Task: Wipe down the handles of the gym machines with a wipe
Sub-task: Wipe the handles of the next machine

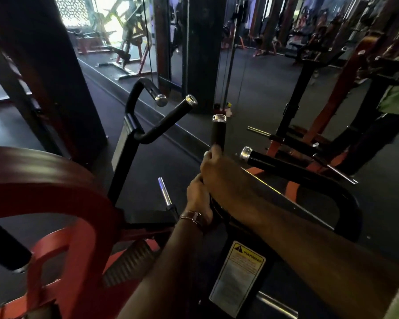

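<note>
**Both hands stacked on one upright machine handle**

Here, I look down my two forearms to a black upright handle (218, 134) with a silver end cap. My right hand (217, 168) is wrapped around the handle's lower part, fingers curled about it, one fingertip lying up along the grip. My left hand (198, 198) sits directly beneath, touching the right, and also appears curled around the same bar; a bracelet (192, 217) circles that wrist.

I cannot make out the wipe. If it is in either hand, the fingers and dim light hide it.

Just right of my right hand, a second black handle (274, 163) with a silver cap angles away. Up and left of the hands stand two more capped handles (171, 116) on a curved black bar. Below my left forearm, a warning label (237, 275) is stuck to the frame; its small print is unreadable. Far left, a large red frame piece (55, 180) is blurred and cut off by the edge. At the far right edge, a person in a green top (396, 93) is only partly visible.
</note>
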### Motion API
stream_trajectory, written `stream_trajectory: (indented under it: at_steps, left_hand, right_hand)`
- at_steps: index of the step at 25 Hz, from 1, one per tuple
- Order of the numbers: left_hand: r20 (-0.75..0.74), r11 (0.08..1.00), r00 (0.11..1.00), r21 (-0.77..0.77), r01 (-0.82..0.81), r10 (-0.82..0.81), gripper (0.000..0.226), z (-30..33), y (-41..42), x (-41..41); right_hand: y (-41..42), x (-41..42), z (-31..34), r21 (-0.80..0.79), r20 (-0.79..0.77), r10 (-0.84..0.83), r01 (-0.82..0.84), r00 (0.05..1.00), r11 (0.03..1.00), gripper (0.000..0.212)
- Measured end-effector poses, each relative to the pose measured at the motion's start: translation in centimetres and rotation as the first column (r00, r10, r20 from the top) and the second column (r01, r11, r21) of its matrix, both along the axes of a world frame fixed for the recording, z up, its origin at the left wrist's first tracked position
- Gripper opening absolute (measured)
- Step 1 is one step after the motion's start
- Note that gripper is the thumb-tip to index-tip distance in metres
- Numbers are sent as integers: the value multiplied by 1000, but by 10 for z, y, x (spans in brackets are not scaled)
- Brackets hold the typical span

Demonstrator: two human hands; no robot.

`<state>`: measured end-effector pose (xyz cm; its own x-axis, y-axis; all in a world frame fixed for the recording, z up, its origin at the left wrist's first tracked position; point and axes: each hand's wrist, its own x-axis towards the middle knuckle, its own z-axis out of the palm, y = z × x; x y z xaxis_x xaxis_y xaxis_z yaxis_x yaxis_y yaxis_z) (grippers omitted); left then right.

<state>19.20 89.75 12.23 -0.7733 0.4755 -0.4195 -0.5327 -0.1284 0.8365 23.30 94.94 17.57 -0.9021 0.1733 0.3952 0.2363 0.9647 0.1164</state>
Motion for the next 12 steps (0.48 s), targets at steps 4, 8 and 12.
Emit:
stream_trajectory:
  at_steps: [4,8,12]
  left_hand:
    - [-108,989,994,-146,12,-28,40,11,-6,6]
    - [-129,989,992,-145,-4,-15,35,14,-8,12]
    - [-72,982,984,-90,-169,163,6,14,6,4]
  right_hand:
    - [-1,-9,19,34,104,82,-86,991,996,20]
    - [-3,-27,24,24,18,-6,6,1000,1000,17]
    - [-14,7,-5,-42,180,88,-82,980,996,22]
